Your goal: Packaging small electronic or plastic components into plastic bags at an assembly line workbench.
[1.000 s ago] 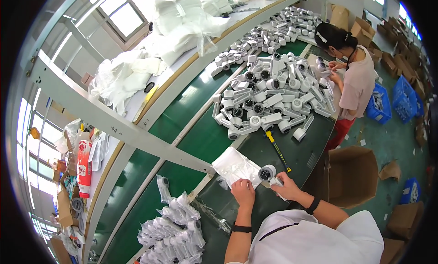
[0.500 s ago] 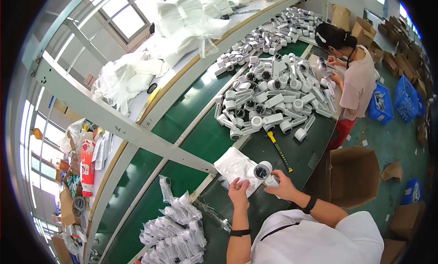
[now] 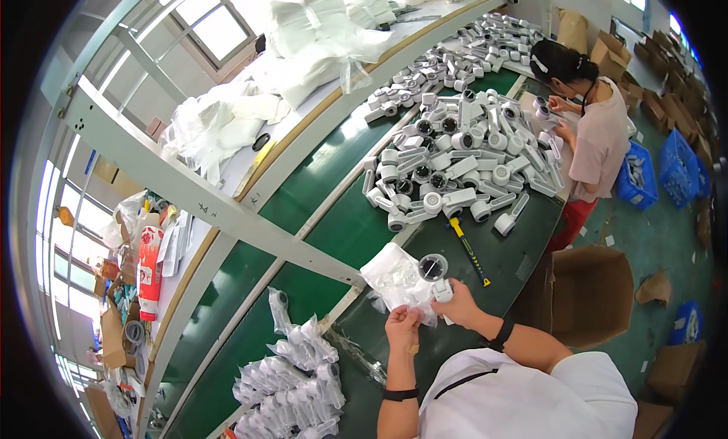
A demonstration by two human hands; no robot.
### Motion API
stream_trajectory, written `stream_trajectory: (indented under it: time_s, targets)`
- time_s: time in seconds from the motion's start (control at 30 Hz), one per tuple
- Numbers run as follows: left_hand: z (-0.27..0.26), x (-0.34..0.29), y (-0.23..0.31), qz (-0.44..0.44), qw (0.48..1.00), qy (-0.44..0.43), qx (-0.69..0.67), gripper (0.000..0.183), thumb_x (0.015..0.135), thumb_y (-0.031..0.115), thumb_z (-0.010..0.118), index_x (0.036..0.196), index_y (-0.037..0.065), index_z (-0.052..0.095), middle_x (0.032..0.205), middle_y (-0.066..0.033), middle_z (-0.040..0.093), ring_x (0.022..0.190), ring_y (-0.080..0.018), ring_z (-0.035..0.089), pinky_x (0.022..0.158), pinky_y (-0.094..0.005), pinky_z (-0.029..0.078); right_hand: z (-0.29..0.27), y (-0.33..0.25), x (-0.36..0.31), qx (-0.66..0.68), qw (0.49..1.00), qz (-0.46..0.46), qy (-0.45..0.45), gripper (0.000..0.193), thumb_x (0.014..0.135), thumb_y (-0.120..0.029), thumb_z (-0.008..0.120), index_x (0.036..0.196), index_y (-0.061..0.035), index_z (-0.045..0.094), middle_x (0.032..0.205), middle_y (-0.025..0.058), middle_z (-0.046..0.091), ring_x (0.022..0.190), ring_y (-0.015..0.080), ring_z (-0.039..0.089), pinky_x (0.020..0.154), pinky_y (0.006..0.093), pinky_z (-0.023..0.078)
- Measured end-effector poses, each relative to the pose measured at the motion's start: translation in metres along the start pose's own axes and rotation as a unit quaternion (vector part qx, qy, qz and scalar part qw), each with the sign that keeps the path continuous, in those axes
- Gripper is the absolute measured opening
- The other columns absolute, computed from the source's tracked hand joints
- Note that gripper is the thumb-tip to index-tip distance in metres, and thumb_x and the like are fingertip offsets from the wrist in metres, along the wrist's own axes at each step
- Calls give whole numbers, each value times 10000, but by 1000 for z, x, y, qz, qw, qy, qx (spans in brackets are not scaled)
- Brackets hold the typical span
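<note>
Dark green surface (image 3: 504, 249) is carrying everything. A big pile of grey-white handheld units (image 3: 461, 168) is sitting at approx 1 o'clock from the L hand (image 3: 402, 329); a heap of bagged units (image 3: 292, 386) is lying at its 8. Stack of plastic bags (image 3: 387, 266) is resting just beyond the L hand, at 12.

R hand (image 3: 462, 306) is gripping one round-headed unit (image 3: 440, 287) by its handle, head at 11 from that hand, long axis running approx 11 to 5. Bag stack is lying at 9 from the unit's head, w/ R hand nearer the unit, L hand nearer the bags. L hand is closing fingertips on clear film, prob. the top bag's edge. Yellow-black tool (image 3: 470, 249) is lying at 12 from R hand.

R fingers are hiding most of the handle; bag mouth is hard to make out (film see-through, glare); bagged heap is running off the bottom edge.
</note>
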State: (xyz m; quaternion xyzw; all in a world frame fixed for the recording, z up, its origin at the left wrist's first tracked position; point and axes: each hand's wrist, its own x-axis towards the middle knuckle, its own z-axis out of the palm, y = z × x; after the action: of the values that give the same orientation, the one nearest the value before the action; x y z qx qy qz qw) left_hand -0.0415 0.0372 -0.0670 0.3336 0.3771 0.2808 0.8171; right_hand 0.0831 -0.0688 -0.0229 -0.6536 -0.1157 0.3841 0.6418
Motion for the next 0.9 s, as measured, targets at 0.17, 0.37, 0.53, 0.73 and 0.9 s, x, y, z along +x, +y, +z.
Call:
stream_trajectory:
  time_s: [0.17, 0.37, 0.53, 0.73, 0.9]
  targets:
    - [-8, 4, 8, -80, 979, -41, -183, 109, 870, 21, 612, 952, 61, 552, 814, -47, 612, 678, -160, 594, 652, -326, 532, -6, -2, 3, 25, 999, -13, 37, 291, 703, -51, 681, 944, -2, 526, 740, 65, 596, 558, 125, 573, 491, 279, 472]
    - [16, -13, 16, 30, 980, -46, 193, 93, 867, 64, 615, 937, 14, 581, 773, -33, 594, 654, -105, 561, 619, -279, 503, -16, -1, 8, -12, 999, -31, 27, 324, 716, -94, 683, 976, 14, 525, 751, 91, 612, 593, 163, 598, 546, 306, 494]
    - [-1, 5, 4, 28, 985, 60, 157, 136, 853, 85, 608, 939, -20, 602, 670, -17, 564, 544, -79, 515, 499, -244, 463, -20, -27, -10, -233, 971, -44, 2, 481, 733, -230, 707, 1104, 12, 520, 822, 123, 650, 775, 277, 637, 732, 368, 506]
    - [29, -5, 26, 50, 967, 76, 237, 126, 843, 86, 610, 899, -25, 629, 642, -4, 555, 495, -64, 479, 424, -234, 416, -50, -77, -51, -237, 942, 63, -231, 597, 775, -314, 709, 1225, -18, 452, 833, 119, 656, 629, 209, 633, 608, 327, 505]
    - [40, 2, 27, -21, 978, -9, 208, 132, 832, 93, 643, 894, -23, 646, 675, 11, 579, 565, -54, 514, 518, -195, 401, -47, -90, -54, -370, 868, 69, -323, 855, 803, -367, 663, 1432, -43, 184, 731, 99, 639, 562, 175, 605, 547, 288, 492]
